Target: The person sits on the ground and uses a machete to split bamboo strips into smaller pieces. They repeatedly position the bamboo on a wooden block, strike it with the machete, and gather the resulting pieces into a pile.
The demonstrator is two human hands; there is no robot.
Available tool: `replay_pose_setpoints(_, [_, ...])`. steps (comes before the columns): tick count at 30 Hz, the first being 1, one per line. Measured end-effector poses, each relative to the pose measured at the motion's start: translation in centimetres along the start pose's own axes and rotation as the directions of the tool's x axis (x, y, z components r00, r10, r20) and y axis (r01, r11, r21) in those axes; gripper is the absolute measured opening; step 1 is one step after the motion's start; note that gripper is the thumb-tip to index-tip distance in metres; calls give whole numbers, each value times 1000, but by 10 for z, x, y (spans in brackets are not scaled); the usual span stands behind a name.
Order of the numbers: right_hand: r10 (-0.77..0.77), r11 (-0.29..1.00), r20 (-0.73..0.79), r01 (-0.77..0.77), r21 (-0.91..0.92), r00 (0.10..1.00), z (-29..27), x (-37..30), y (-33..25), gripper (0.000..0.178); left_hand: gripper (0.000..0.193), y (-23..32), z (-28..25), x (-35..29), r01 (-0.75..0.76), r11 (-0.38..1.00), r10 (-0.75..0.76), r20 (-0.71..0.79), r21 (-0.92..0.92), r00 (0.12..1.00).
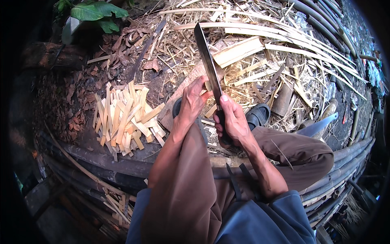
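My right hand (232,122) is wrapped round the dark handle of a machete (208,59). Its long blade points up and away, leaning slightly left. Close to the blade's left side, my left hand (193,99) pinches a short piece of bamboo (208,86), seen nearly end-on and partly covered by the fingers. Whether the blade touches that piece I cannot tell. Beneath both hands lies a worn wooden block (194,76). Left of my left forearm is a heap of short, pale bamboo slats (126,116), piled crosswise on the ground.
Beyond the block rest a split bamboo half (239,51) and long bamboo strips (284,34) amid shavings. A saw blade (319,125) lies at the right, past my bent knee. Bamboo poles (109,160) run under my legs. Dry leaves (83,97) cover the ground at left.
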State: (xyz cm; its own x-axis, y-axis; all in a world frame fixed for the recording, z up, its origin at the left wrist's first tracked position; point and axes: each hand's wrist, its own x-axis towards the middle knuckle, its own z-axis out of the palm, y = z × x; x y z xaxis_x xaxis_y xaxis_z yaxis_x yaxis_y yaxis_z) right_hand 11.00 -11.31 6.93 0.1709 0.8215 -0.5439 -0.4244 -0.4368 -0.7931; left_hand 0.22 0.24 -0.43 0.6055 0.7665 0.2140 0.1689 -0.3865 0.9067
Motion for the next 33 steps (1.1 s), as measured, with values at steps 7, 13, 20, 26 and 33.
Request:
replay_pose_setpoints(7, [-53, 994, 44, 57, -94, 998, 0, 1, -2, 52, 42, -6, 1, -3, 41, 999, -41, -10, -3, 999])
replay_pose_setpoints(13, [-178, 931, -19, 163, -327, 984, 1, 4, 2, 48, 42, 4, 2, -2, -68, 994, 72, -42, 89, 997])
replay_pose_setpoints(20, [-271, 880, -66, 220, -420, 960, 1, 5, 12, 47, 43, 0, 14, -7, -63, 998, 64, -113, 10, 992])
replay_pose_setpoints(26, [-258, 851, -33, 211, -482, 965, 8, -11, -10, 48, 43, 10, 8, -5, -134, 989, 142, -169, 59, 975])
replay_pose_setpoints(33, [-191, 818, -46, 133, -560, 981, 12, -14, -21, 48, 40, 32, 2, -1, -71, 995, 82, -205, 64, 975])
